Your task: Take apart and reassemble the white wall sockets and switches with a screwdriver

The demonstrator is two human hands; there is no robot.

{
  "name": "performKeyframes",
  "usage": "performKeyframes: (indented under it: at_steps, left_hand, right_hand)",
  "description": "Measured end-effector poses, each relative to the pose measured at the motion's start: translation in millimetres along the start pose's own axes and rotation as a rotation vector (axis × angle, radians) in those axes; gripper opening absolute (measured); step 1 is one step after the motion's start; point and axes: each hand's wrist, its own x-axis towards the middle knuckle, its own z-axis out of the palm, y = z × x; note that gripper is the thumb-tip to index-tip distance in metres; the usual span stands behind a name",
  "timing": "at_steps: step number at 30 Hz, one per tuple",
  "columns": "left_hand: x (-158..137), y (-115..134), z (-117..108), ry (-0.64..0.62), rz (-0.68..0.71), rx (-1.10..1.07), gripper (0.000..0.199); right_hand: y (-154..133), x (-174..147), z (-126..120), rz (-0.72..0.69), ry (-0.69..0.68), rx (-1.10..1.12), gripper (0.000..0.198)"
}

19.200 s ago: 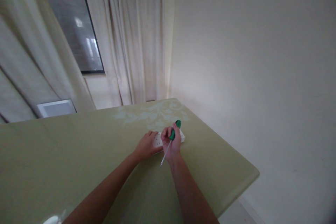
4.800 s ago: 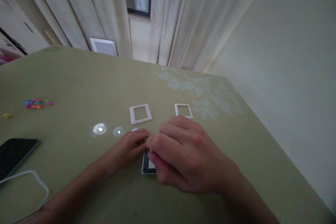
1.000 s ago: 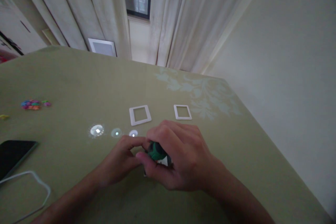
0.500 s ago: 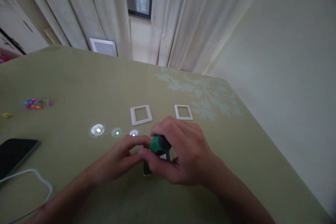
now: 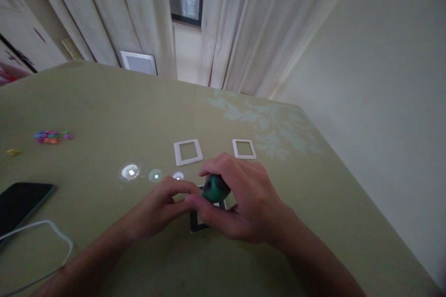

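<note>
My right hand (image 5: 240,199) is wrapped round the green and black handle of a screwdriver (image 5: 216,189), seen nearly end-on from above. Its shaft and tip are hidden. Beneath the handle, a small square frame (image 5: 195,225) with a dark border and light edge lies on the table, partly covered by my fingers. My left hand (image 5: 162,206) comes in from the left with thumb and forefinger pinched at the frame's left side, against the right fingertips. What those left fingers hold is hidden.
Two white square frames (image 5: 188,152) (image 5: 244,149) lie beyond my hands on the green tablecloth (image 5: 139,111). At the left are a dark phone (image 5: 21,204), a white cable (image 5: 52,225), a colourful cluster of small pieces (image 5: 48,137) and a yellow piece (image 5: 13,152).
The screwdriver handle has tilted and shifted slightly to the right in my right hand. More of the dark frame's lower edge shows. My left hand has barely moved.
</note>
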Motion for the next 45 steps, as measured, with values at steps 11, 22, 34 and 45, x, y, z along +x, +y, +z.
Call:
performKeyframes:
  at_steps: [11,22,34,45]
  left_hand:
    - [4,9,-7,-0.012,-0.008,-0.026,0.018]
    - [5,6,-6,-0.023,-0.019,-0.071,0.022]
    - [4,6,0,0.123,-0.019,0.007,0.019]
    - [2,6,18,-0.154,0.082,0.568,0.080]
  right_hand:
    - [2,0,0,-0.002,0.000,0.005,0.022]
    - [2,0,0,-0.012,0.006,0.010,0.022]
    - [2,-1,2,0.003,0.004,0.028,0.019]
    - [8,3,-28,0.059,0.495,-0.015,0.018]
